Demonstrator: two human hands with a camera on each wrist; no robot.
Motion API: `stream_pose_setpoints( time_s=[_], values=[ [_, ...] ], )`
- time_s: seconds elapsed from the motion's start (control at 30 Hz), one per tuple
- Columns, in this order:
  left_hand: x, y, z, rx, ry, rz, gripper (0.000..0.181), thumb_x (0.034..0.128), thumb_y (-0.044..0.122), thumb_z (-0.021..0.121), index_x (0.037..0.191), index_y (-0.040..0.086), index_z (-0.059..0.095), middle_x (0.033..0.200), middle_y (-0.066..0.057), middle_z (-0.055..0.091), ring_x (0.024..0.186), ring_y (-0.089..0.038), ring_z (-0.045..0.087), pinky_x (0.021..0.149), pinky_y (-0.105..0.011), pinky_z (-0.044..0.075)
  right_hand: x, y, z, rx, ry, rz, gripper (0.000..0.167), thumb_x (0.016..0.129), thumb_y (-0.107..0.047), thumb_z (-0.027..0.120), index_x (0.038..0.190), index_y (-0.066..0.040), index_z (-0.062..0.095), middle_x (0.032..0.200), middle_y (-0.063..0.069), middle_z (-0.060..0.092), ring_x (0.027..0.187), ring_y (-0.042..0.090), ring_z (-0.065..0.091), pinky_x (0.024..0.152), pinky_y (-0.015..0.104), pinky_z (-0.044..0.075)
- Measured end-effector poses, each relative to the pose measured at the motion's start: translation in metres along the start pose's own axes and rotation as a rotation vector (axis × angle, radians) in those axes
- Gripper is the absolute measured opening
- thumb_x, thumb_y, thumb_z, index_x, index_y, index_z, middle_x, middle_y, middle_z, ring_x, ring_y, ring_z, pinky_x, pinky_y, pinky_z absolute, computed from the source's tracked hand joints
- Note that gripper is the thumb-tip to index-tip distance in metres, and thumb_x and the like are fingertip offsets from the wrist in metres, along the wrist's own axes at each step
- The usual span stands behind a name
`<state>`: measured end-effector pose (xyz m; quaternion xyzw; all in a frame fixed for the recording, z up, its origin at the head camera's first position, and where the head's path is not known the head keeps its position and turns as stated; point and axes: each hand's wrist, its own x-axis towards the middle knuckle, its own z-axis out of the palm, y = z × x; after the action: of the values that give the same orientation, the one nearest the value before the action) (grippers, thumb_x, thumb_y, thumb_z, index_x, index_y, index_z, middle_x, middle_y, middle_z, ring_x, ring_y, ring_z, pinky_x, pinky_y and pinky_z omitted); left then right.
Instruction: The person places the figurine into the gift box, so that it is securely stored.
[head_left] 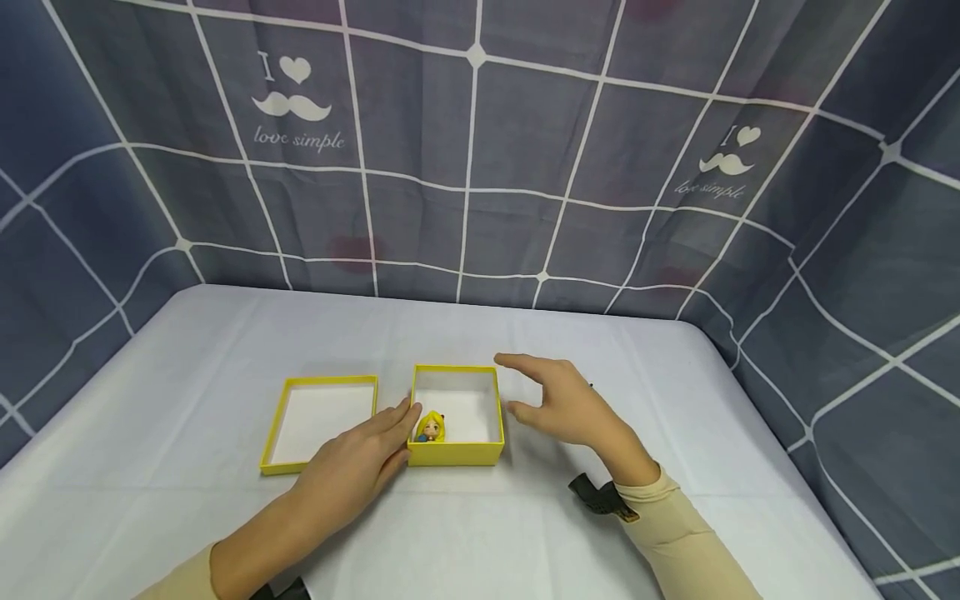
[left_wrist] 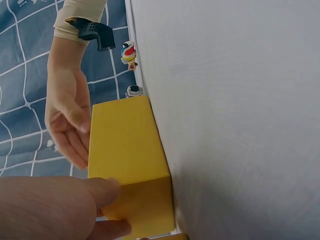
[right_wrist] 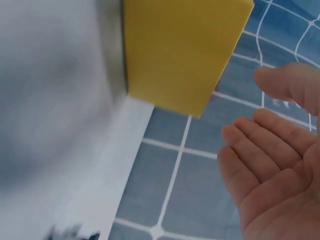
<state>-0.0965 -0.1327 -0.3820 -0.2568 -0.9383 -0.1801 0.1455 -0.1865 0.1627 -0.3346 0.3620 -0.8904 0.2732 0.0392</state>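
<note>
A yellow box (head_left: 456,454) with a white inside stands uncovered on the table. Inside its near left corner is a small figurine (head_left: 431,427) with yellow hair. My left hand (head_left: 358,462) rests its fingers against the box's left side; the left wrist view shows thumb and fingertips touching the yellow wall (left_wrist: 127,145). To the right of the box, my right hand (head_left: 566,404) hovers with its fingers extended and thumb apart. The right wrist view shows its palm (right_wrist: 280,190) holding nothing, with a gap between it and the box.
A shallow yellow-rimmed lid (head_left: 322,417) lies left of the box, its white inside facing up. Beyond the box in the left wrist view stand a colourful figurine (left_wrist: 129,56) and another small object (left_wrist: 134,91). A checked curtain (head_left: 420,167) surrounds the white table (head_left: 480,542).
</note>
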Motion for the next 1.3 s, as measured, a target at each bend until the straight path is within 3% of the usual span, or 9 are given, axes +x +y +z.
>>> stream_pose_setpoints(
  time_s=[0.17, 0.23, 0.3, 0.37, 0.43, 0.53, 0.6, 0.93, 1.3],
  values=[
    [0.000, 0.000, 0.000, 0.000, -0.009, -0.009, 0.058, 0.0893, 0.016, 0.072, 0.142, 0.007, 0.051, 0.142, -0.011, 0.052, 0.122, -0.030, 0.056, 0.091, -0.045, 0.051, -0.013, 0.011, -0.006, -0.022, 0.016, 0.066, 0.060, 0.081, -0.018, 0.076, 0.138, -0.019, 0.056, 0.135, -0.011, 0.057, 0.125, 0.010, 0.051, 0.103, 0.038, 0.043],
    [0.000, 0.000, 0.000, -0.002, -0.010, -0.011, 0.058, 0.0891, 0.016, 0.072, 0.142, 0.007, 0.051, 0.142, -0.012, 0.052, 0.122, -0.030, 0.056, 0.090, -0.045, 0.052, -0.017, 0.015, -0.008, -0.041, 0.021, 0.090, 0.062, 0.080, -0.021, 0.077, 0.138, -0.022, 0.056, 0.123, -0.015, 0.061, 0.105, 0.007, 0.060, 0.095, 0.035, 0.047],
    [0.001, 0.001, -0.001, -0.005, -0.011, -0.010, 0.057, 0.0891, 0.016, 0.072, 0.142, 0.007, 0.051, 0.141, -0.012, 0.052, 0.122, -0.030, 0.056, 0.090, -0.045, 0.051, -0.022, 0.019, -0.009, -0.062, 0.028, 0.110, 0.063, 0.079, -0.023, 0.078, 0.138, -0.023, 0.056, 0.099, -0.014, 0.064, 0.081, 0.005, 0.057, 0.084, 0.033, 0.048],
    [0.000, 0.002, -0.001, -0.005, -0.010, -0.011, 0.057, 0.0891, 0.016, 0.072, 0.142, 0.007, 0.051, 0.141, -0.012, 0.052, 0.122, -0.029, 0.056, 0.090, -0.045, 0.051, -0.025, 0.024, -0.010, -0.079, 0.037, 0.119, 0.064, 0.077, -0.024, 0.080, 0.137, -0.023, 0.057, 0.097, -0.013, 0.064, 0.071, 0.007, 0.051, 0.079, 0.033, 0.048],
    [0.000, 0.002, 0.000, -0.003, -0.011, -0.009, 0.057, 0.0894, 0.016, 0.071, 0.142, 0.007, 0.051, 0.142, -0.012, 0.052, 0.123, -0.029, 0.055, 0.091, -0.045, 0.051, -0.029, 0.028, -0.012, -0.087, 0.040, 0.122, 0.065, 0.077, -0.023, 0.081, 0.137, -0.021, 0.057, 0.100, -0.009, 0.066, 0.077, 0.009, 0.056, 0.081, 0.035, 0.050],
    [0.000, 0.002, 0.000, 0.004, -0.016, -0.011, 0.056, 0.0899, 0.017, 0.071, 0.142, 0.007, 0.051, 0.142, -0.011, 0.051, 0.123, -0.029, 0.055, 0.090, -0.045, 0.052, -0.033, 0.035, -0.015, -0.083, 0.039, 0.137, 0.066, 0.077, -0.022, 0.082, 0.138, -0.019, 0.057, 0.132, -0.006, 0.060, 0.103, 0.019, 0.063, 0.090, 0.042, 0.051],
    [0.000, 0.002, 0.000, 0.005, -0.022, -0.014, 0.056, 0.0902, 0.018, 0.071, 0.142, 0.007, 0.051, 0.142, -0.011, 0.051, 0.123, -0.030, 0.055, 0.090, -0.045, 0.052, -0.036, 0.039, -0.016, -0.086, 0.032, 0.155, 0.068, 0.076, -0.022, 0.082, 0.139, -0.019, 0.055, 0.134, -0.004, 0.059, 0.111, 0.026, 0.062, 0.091, 0.046, 0.051],
    [0.000, 0.001, -0.001, 0.005, -0.034, -0.023, 0.057, 0.0907, 0.018, 0.070, 0.143, 0.007, 0.050, 0.142, -0.012, 0.051, 0.123, -0.032, 0.055, 0.092, -0.046, 0.050, -0.047, 0.059, -0.018, -0.104, 0.023, 0.258, 0.077, 0.073, -0.022, 0.084, 0.142, -0.018, 0.051, 0.136, 0.003, 0.058, 0.112, 0.026, 0.058, 0.097, 0.049, 0.046],
    [0.000, 0.001, 0.000, 0.000, -0.017, -0.013, 0.057, 0.0894, 0.017, 0.072, 0.142, 0.007, 0.051, 0.142, -0.013, 0.052, 0.123, -0.030, 0.055, 0.093, -0.044, 0.050, -0.055, 0.074, -0.020, -0.131, -0.039, 0.371, 0.076, 0.073, -0.020, 0.084, 0.142, -0.011, 0.051, 0.131, 0.015, 0.060, 0.094, 0.027, 0.057, 0.085, 0.043, 0.046]
  ],
)
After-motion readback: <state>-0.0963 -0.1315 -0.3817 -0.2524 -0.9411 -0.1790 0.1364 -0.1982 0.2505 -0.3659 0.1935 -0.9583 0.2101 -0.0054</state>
